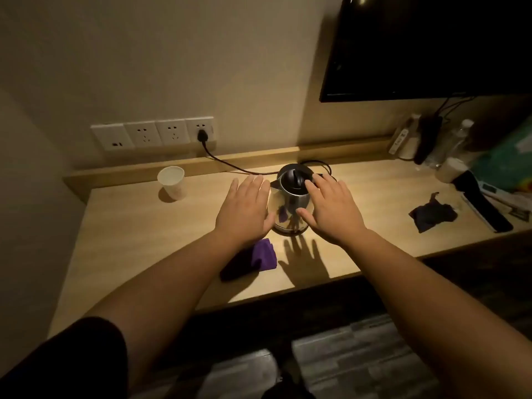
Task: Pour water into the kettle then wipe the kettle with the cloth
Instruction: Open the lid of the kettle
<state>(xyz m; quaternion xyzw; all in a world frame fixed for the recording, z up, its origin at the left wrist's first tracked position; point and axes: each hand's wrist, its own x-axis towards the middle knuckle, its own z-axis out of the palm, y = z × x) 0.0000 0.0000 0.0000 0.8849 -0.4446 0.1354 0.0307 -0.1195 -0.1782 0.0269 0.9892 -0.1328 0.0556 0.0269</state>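
Place: looked like a hotel room | Signs: long wooden desk (138, 226) fixed along the wall, black television (431, 47) mounted above it | row of wall sockets (152, 133) | electric kettle (292, 197), paper cup (171, 182), water bottle (460, 136) on the desk | dim warm lighting

Wooden desk (138, 226) carries the steel kettle (290, 208) at centre, paper cup (171, 182) far left, purple cloth (259, 257) near front, dark cloth (433, 214) right
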